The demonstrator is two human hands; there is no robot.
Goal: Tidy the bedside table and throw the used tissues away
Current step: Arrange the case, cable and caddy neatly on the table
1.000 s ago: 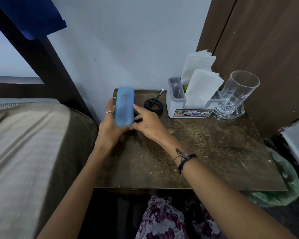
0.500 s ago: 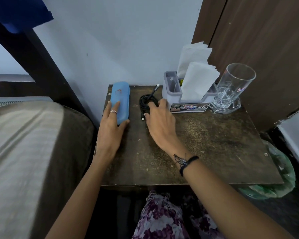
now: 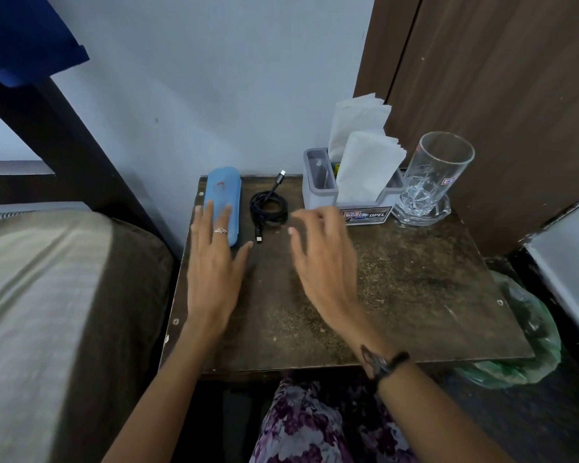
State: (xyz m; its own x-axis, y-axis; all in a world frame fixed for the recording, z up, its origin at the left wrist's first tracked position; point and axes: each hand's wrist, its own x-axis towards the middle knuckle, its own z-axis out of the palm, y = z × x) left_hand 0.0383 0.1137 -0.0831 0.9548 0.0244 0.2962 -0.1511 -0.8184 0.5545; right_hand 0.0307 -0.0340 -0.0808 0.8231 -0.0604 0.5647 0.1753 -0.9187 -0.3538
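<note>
Dark, scuffed wood makes up the bedside table (image 3: 398,295), and its things stand in a row along the back edge by the wall: a blue case (image 3: 223,195) at the left corner, a coiled black cable (image 3: 268,207) just beside it, a grey holder (image 3: 318,192) with clean folded tissues (image 3: 365,168) upright in it, and a glass (image 3: 432,182) at the right. No crumpled tissue shows anywhere on the top, so the throwing-away looks done or hidden; a green bag (image 3: 528,332) sits low past the right front corner, its contents impossible to make out. The tidying seems close to finished. The left hand (image 3: 214,275) lies flat with straight fingers, its tips on the near end of the case; the right hand (image 3: 321,259) hovers blurred, fingers loose and spread, holding nothing, near the cable and holder. The front and middle of the top give free room, while the bed (image 3: 47,295) crowds the left edge and a brown panel (image 3: 498,95) hems in the glass.
</note>
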